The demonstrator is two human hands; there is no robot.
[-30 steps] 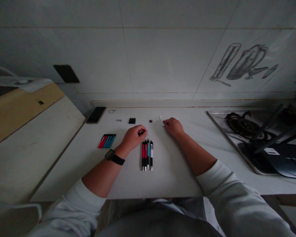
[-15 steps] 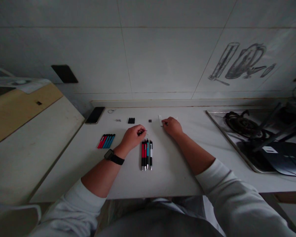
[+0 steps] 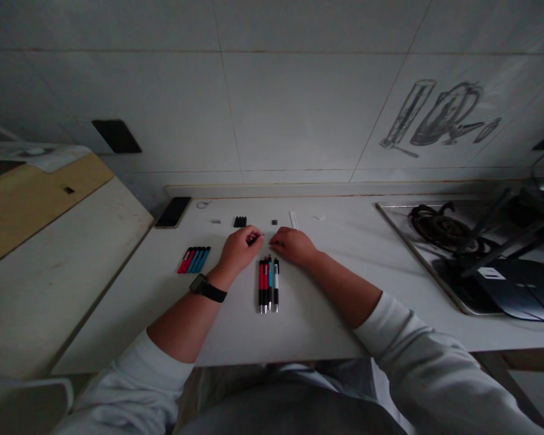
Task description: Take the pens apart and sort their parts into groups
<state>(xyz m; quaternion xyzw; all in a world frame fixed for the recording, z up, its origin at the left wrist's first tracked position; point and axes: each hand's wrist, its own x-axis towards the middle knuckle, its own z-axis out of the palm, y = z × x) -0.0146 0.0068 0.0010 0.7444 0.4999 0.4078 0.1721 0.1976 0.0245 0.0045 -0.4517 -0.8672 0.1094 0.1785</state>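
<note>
Pinched in my left hand is a small black pen part, its thin end pointing toward my right hand. My right hand is closed just across from it, fingertips pressed together; what they hold, if anything, is too small to make out. Assembled pens in red, teal and white lie side by side below the hands. Behind the hands are black pen grips, a small dark piece, thin white refill-like sticks and small whitish bits.
Red and blue pen barrels lie left of my left wrist. Farther back are small springs, a ring-like item and a phone. A gas stove borders the counter's right side; a tiled wall rises behind.
My right hand has moved left, away from the white sticks, to just opposite my left hand. My left hand has shifted slightly left and away from me, still gripping the black pen part.
</note>
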